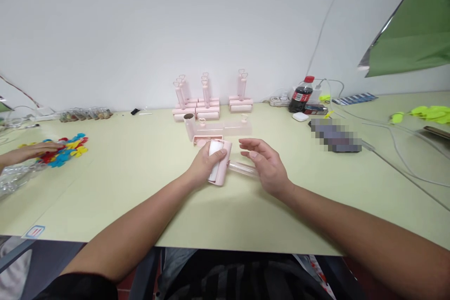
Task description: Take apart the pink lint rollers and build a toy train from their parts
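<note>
Pink roller sat clamped in the left hand, over the table, nearer the wearer than the open pink tray. Risk: only the left hand clearly held it, thumb across the white roll; slack grip or a bump on the clear handle could've twisted it loose. Body's long axis ran nearly fore-aft, far end leaning slightly right; handle pointed right, roughly square to it. Right hand was half open, nothing clearly gripped; handle contact, couldn't tell. Standing rollers lined the wall.
</note>
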`<state>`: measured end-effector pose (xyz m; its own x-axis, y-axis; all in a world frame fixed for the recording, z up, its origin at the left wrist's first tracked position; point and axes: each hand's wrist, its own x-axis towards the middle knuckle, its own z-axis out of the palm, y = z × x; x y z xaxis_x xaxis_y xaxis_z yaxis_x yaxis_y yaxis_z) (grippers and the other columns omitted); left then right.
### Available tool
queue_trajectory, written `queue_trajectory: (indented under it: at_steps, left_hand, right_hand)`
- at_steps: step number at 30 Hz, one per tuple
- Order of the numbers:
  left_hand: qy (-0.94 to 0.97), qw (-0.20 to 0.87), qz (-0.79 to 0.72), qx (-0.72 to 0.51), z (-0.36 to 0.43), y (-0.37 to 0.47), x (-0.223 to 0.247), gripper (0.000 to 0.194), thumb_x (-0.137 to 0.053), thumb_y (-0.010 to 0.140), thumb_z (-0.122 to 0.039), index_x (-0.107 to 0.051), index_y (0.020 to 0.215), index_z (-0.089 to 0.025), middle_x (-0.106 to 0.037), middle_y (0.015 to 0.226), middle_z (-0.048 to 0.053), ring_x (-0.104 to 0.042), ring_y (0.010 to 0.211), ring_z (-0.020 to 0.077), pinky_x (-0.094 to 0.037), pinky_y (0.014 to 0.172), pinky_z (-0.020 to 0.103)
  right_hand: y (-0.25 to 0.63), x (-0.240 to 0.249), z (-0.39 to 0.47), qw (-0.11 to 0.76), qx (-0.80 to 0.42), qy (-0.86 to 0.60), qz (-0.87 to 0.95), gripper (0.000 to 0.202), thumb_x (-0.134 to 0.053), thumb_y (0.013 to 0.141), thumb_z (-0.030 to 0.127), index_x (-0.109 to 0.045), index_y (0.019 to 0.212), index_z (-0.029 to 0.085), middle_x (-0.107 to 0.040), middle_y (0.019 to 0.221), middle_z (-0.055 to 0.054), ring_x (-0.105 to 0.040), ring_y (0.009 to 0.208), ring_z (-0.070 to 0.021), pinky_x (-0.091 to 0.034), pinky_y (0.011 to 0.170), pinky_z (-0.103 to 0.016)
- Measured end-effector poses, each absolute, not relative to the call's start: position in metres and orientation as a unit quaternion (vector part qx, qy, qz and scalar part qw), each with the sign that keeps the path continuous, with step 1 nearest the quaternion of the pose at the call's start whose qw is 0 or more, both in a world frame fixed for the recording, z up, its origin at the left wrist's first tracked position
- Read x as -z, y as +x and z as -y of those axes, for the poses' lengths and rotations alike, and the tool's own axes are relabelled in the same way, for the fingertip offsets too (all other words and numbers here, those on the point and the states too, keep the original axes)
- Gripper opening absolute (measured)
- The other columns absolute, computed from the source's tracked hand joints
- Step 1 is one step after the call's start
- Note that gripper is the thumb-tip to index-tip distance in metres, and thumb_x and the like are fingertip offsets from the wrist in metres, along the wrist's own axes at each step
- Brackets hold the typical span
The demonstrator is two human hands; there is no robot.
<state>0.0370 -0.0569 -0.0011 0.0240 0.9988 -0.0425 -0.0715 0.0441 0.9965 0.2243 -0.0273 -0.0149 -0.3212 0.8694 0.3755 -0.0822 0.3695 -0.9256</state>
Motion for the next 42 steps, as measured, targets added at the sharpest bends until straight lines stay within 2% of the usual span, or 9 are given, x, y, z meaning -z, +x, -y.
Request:
queue_trajectory:
  at_steps: [14,19,23,25,28,33,35,37,42]
  left_hand:
    - [0.453,0.568,-0.441,-0.527,0.061,0.039,-0.001,0.049,-0.078,0.066,-0.037,-0.045,0.098,-0.019,-0.062,0.075,0.000,-0.064,0.059,0.0181,-0.053,0.054,0.031]
    - [0.419,0.568,-0.437,-0.557,0.056,0.039,-0.001,0.049,-0.078,0.063,-0.036,-0.047,0.097,-0.019,-0.063,0.075,0.000,-0.064,0.059,0.0183,-0.054,0.054,0.032]
    - [0.391,0.567,-0.440,-0.576,0.055,0.036,-0.004,0.050,-0.078,0.063,-0.034,-0.046,0.098,-0.019,-0.063,0.073,0.000,-0.064,0.058,0.0181,-0.054,0.053,0.032]
    - [0.383,0.570,-0.435,-0.583,0.055,0.035,-0.005,0.049,-0.077,0.063,-0.033,-0.047,0.099,-0.019,-0.062,0.073,0.000,-0.064,0.057,0.0189,-0.054,0.051,0.033]
    - [0.375,0.576,-0.425,-0.588,0.054,0.033,-0.006,0.046,-0.077,0.065,-0.033,-0.050,0.099,-0.018,-0.062,0.073,0.000,-0.064,0.058,0.0196,-0.054,0.049,0.032]
    - [0.336,0.598,-0.408,-0.603,0.052,0.029,-0.008,0.046,-0.076,0.067,-0.031,-0.052,0.103,-0.017,-0.063,0.075,0.001,-0.065,0.059,0.0195,-0.055,0.050,0.033]
    - [0.314,0.612,-0.404,-0.603,0.051,0.028,-0.008,0.047,-0.076,0.067,-0.031,-0.051,0.105,-0.017,-0.063,0.077,0.001,-0.066,0.060,0.0201,-0.056,0.051,0.035]
    - [0.302,0.620,-0.402,-0.602,0.051,0.027,-0.008,0.047,-0.076,0.066,-0.031,-0.052,0.104,-0.017,-0.063,0.077,0.002,-0.067,0.061,0.0204,-0.056,0.051,0.034]
    - [0.313,0.625,-0.405,-0.590,0.052,0.026,-0.006,0.046,-0.078,0.064,-0.031,-0.053,0.100,-0.017,-0.062,0.076,0.001,-0.066,0.060,0.0199,-0.056,0.051,0.035]
  right_hand:
    - [0.228,0.019,-0.001,0.492,-0.477,-0.298,0.665,0.040,-0.047,0.088,0.052,-0.055,0.116,0.024,-0.058,0.124,-0.009,-0.054,0.116,-0.0248,-0.047,0.094,-0.040]
    - [0.233,0.000,-0.060,0.529,-0.227,-0.371,0.729,0.036,-0.052,0.085,0.046,-0.060,0.111,0.021,-0.061,0.110,-0.010,-0.057,0.103,-0.0256,-0.048,0.087,-0.040]
    - [0.225,-0.015,-0.117,0.401,-0.074,-0.429,0.806,0.042,-0.055,0.083,0.039,-0.063,0.115,0.015,-0.059,0.108,-0.015,-0.057,0.090,-0.0264,-0.044,0.086,-0.042]
    - [0.218,-0.017,-0.134,0.330,-0.095,-0.452,0.823,0.040,-0.057,0.081,0.039,-0.065,0.112,0.014,-0.061,0.103,-0.014,-0.058,0.085,-0.0254,-0.044,0.083,-0.040]
    - [0.210,-0.016,-0.140,0.293,-0.131,-0.460,0.828,0.021,-0.061,0.077,0.031,-0.068,0.086,0.014,-0.063,0.087,-0.012,-0.057,0.083,-0.0265,-0.042,0.078,-0.037]
    - [0.222,-0.022,-0.100,0.353,-0.216,-0.466,0.782,0.024,-0.045,0.087,0.036,-0.056,0.074,0.018,-0.056,0.067,-0.004,-0.053,0.062,-0.0174,-0.044,0.060,-0.031]
    - [0.234,-0.027,-0.071,0.439,-0.455,-0.400,0.663,0.023,-0.053,0.085,0.041,-0.051,0.074,0.020,-0.052,0.065,0.000,-0.048,0.054,-0.0131,-0.043,0.052,-0.028]
    - [0.244,-0.030,-0.041,0.460,-0.579,-0.343,0.579,0.027,-0.067,0.077,0.041,-0.050,0.071,0.020,-0.048,0.063,0.003,-0.044,0.049,-0.0095,-0.040,0.046,-0.025]
    - [0.250,-0.025,0.001,0.473,-0.589,-0.335,0.563,0.031,-0.075,0.071,0.043,-0.056,0.069,0.019,-0.054,0.057,0.003,-0.049,0.046,-0.0094,-0.043,0.043,-0.023]
